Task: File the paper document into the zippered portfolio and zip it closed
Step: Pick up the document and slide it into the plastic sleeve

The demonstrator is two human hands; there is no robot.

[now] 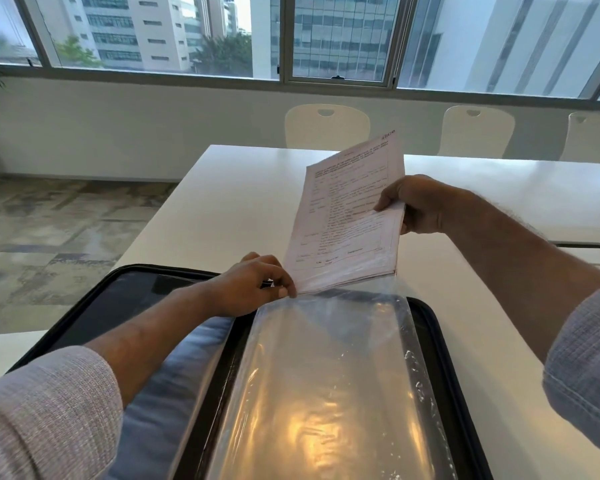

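A black zippered portfolio (94,306) lies open on the white table (229,202) in front of me. Clear plastic sleeves (329,386) fill its right half. A printed paper document (347,216) stands tilted above the sleeves' far edge, its lower edge at the sleeve opening. My right hand (420,206) grips the document's right edge, thumb on the front. My left hand (253,289) pinches the near left corner where the paper meets the top sleeve. Whether it holds paper, plastic or both is unclear.
Three white chairs (326,126) stand behind the table's far edge, under a wide window. A second white table (582,233) adjoins on the right. Patterned carpet (49,230) lies to the left.
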